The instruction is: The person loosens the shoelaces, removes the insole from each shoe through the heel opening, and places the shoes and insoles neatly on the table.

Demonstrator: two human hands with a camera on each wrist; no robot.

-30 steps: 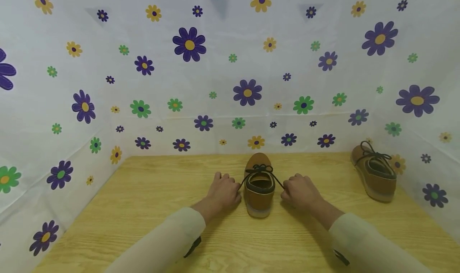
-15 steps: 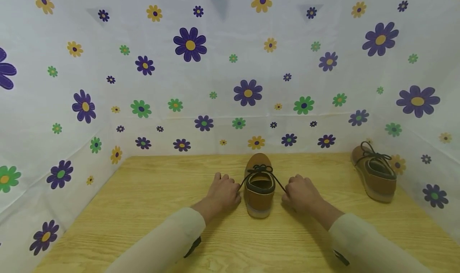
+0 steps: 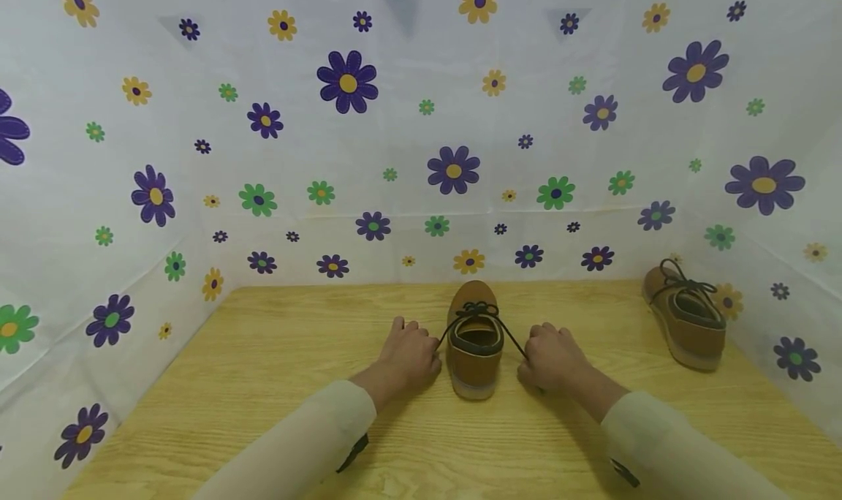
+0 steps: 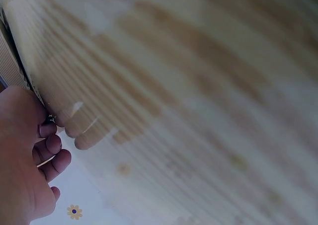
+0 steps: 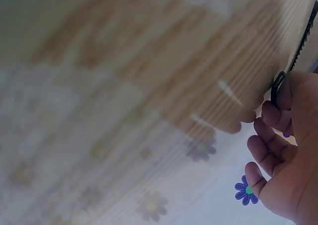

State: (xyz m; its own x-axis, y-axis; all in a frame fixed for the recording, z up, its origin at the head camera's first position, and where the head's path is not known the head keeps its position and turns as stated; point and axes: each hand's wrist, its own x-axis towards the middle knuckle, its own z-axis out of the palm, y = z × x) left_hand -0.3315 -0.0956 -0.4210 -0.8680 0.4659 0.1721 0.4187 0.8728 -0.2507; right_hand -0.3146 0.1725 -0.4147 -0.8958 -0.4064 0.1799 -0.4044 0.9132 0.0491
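Wooden tabletop [image 3: 296, 354]: curled hands [image 3: 409, 352] [image 3: 555, 357] flank one shoe [image 3: 475, 368], pinching laces [image 3: 513, 337].

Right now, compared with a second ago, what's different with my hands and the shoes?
Your right hand has shifted slightly right, away from the middle shoe, still holding the lace. Nothing was grabbed or let go. The left hand, middle shoe and far-right shoe stayed put.
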